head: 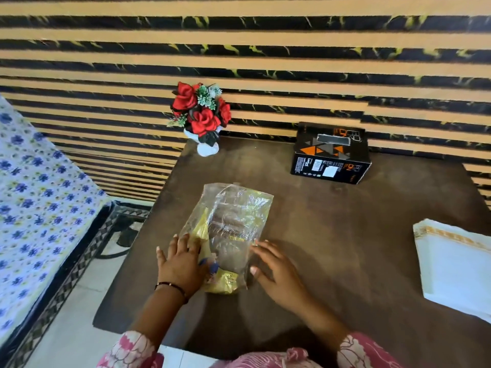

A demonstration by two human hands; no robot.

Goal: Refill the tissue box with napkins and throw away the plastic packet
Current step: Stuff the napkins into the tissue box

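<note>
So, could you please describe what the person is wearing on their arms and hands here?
Both arms come out of pink sleeves with a pale, cream-coloured pattern, ending above the wrists. The left hand has a thin dark bracelet with small beads around the wrist. The right hand is bare, with no bracelet, and no rings show clearly on either hand.

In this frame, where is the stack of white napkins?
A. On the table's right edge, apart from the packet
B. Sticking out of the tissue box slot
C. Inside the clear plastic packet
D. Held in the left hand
A: the napkins lie on the table at its right edge, well clear of the plastic packet that both hands rest on.
</note>
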